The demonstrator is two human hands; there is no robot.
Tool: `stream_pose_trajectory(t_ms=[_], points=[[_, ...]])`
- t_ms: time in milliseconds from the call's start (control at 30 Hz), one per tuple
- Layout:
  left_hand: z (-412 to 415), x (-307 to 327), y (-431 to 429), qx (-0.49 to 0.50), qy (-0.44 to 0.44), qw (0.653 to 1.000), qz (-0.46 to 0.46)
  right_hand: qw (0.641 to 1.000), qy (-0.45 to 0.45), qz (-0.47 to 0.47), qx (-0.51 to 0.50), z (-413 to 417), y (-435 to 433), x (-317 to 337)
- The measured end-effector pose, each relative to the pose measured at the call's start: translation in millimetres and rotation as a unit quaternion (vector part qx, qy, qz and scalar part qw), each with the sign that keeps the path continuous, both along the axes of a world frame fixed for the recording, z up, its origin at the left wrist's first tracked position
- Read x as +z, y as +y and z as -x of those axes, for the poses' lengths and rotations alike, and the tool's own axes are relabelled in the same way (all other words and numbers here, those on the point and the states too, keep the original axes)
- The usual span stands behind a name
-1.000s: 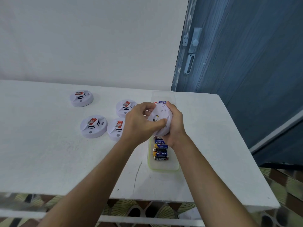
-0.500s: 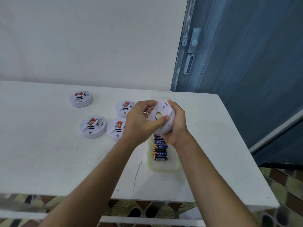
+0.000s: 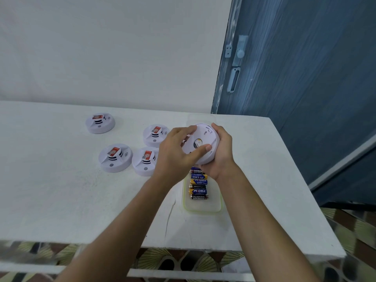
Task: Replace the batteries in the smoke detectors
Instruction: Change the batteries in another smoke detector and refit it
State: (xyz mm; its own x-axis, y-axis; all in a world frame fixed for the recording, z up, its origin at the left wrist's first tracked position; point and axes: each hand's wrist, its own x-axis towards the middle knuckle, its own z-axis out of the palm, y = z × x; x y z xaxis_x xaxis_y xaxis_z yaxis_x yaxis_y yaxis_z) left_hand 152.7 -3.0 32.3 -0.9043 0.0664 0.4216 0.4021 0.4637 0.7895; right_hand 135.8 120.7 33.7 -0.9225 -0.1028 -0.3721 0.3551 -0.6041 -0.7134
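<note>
I hold a round white smoke detector (image 3: pixel 205 137) above the table, its back turned toward me. My right hand (image 3: pixel 220 153) cups it from the right and below. My left hand (image 3: pixel 177 153) grips its left edge, with the thumb pressed across the back plate. Below my hands lies a clear tray (image 3: pixel 203 207) with a row of several AA batteries (image 3: pixel 198 185). More smoke detectors with red labels rest on the table to the left: one far left (image 3: pixel 100 123), one near left (image 3: pixel 115 157), one (image 3: pixel 155 135) behind my left hand and one (image 3: pixel 144 161) partly hidden by it.
The white table (image 3: pixel 61 190) ends in a front edge near me and a right edge beside a blue door (image 3: pixel 305 78). A white wall stands behind the table. Patterned floor shows below the front edge.
Both hands have lifted the held detector slightly and tilted its back more toward me. My left thumb has slid further across the back plate.
</note>
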Motion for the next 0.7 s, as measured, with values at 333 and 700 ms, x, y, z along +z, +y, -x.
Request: stream_pose_trajectory(t_ms=[333, 700], points=[[-6.2, -5.3, 5.5, 0.040, -0.014, 0.999, -0.030, 1.000, -0.001, -0.006, 0.001, -0.6, -2.2, -0.9], [-5.7, -4.4, 1.3, 0.013, -0.001, 1.000, -0.017, 1.000, 0.000, -0.010, -0.010, 0.4, -0.5, 0.7]])
